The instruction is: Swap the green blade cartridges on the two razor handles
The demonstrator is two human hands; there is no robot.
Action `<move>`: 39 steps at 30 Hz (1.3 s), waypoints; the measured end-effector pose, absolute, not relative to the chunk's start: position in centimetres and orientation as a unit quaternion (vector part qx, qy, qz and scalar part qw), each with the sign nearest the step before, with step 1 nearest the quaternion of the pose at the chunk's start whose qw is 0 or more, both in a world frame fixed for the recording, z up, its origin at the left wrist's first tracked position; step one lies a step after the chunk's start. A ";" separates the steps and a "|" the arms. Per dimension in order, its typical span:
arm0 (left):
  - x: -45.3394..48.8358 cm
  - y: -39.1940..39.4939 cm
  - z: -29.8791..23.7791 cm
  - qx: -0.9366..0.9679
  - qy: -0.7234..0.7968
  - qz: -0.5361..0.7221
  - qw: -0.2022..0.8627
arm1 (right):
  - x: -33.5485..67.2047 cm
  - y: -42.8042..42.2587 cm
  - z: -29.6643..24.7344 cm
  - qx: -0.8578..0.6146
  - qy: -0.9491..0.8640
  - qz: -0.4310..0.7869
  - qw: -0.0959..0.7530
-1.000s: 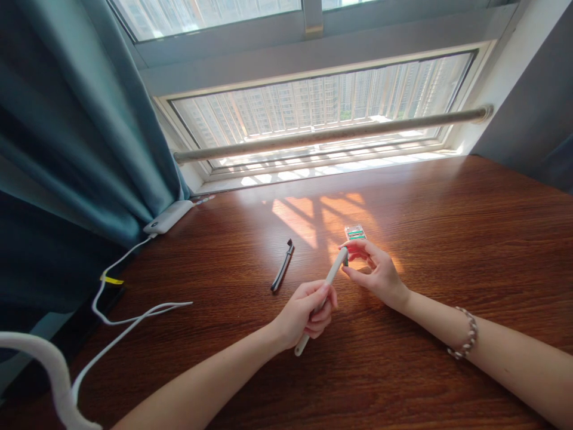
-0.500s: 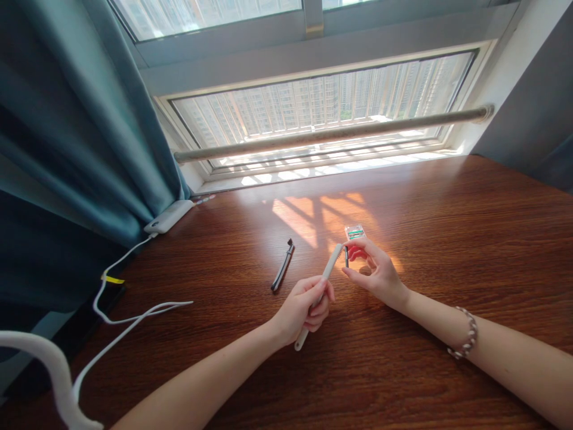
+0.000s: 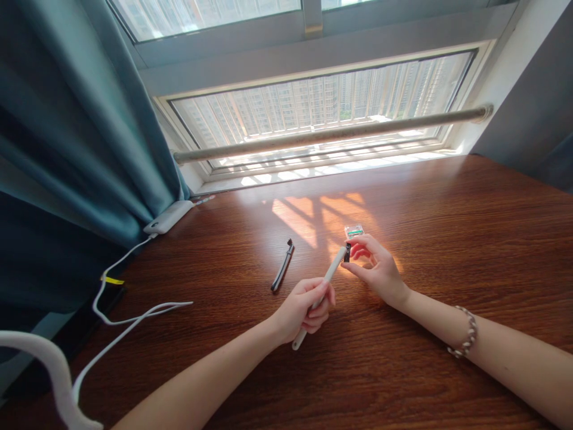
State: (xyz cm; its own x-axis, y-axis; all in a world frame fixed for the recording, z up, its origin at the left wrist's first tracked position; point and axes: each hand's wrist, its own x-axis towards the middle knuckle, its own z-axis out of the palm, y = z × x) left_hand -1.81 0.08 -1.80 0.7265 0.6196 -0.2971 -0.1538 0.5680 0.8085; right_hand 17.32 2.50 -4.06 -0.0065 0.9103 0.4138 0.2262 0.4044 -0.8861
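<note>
- Near side of clear case point(image 3: 354, 229): white brush point(image 3: 335, 265), L hand point(image 3: 308, 307) fingers wrapped round handle.
- Just this side of case, by brush tip: blk piece point(image 3: 348, 253), pinched in R hand point(image 3: 376, 269) fingers; contact unclear.
- L of case: blk/grey stick point(image 3: 283, 266) on bench point(image 3: 447, 239).

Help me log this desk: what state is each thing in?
Left hand: closed around white stick
White stick: held, slanted
Right hand: pinching black piece
Black piece: held, beside stick's tip
Dark tool: lying on table
Clear case: open or shut, unclear
White box: cable plugged in
Curtain: hanging in folds
</note>
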 end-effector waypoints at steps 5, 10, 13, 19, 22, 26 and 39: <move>-2.1 0.3 -1.6 0.393 0.272 0.200 0.855 | 17.3 2.6 -3.8 -0.461 -0.598 0.333 0.565; -1.9 0.5 -1.7 0.385 0.290 0.226 0.847 | 17.4 2.5 -3.9 -0.455 -0.597 0.345 0.564; -1.8 0.6 -1.9 0.381 0.302 0.256 0.835 | 17.4 2.5 -4.0 -0.453 -0.603 0.356 0.551; -1.8 0.5 -2.0 0.379 0.299 0.285 0.828 | 16.9 2.5 -4.0 -0.368 -0.562 0.472 0.571; -1.7 0.4 -2.0 0.379 0.300 0.287 0.827 | 16.7 2.5 -4.1 -0.350 -0.548 0.491 0.580; -1.7 0.4 -2.0 0.379 0.300 0.287 0.827 | 16.7 2.5 -4.2 -0.357 -0.534 0.508 0.574; -1.7 0.5 -2.1 0.381 0.314 0.295 0.818 | 17.0 3.3 -4.1 -0.424 -0.439 0.603 0.513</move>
State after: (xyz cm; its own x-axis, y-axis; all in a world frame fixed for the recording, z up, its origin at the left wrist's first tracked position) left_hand -1.66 0.49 -2.07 0.6287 0.7217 -0.2896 -0.2422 0.5356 0.8090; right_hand 17.00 3.33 -4.10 -0.1136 0.9916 -0.0618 -0.2460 -0.0883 -0.9652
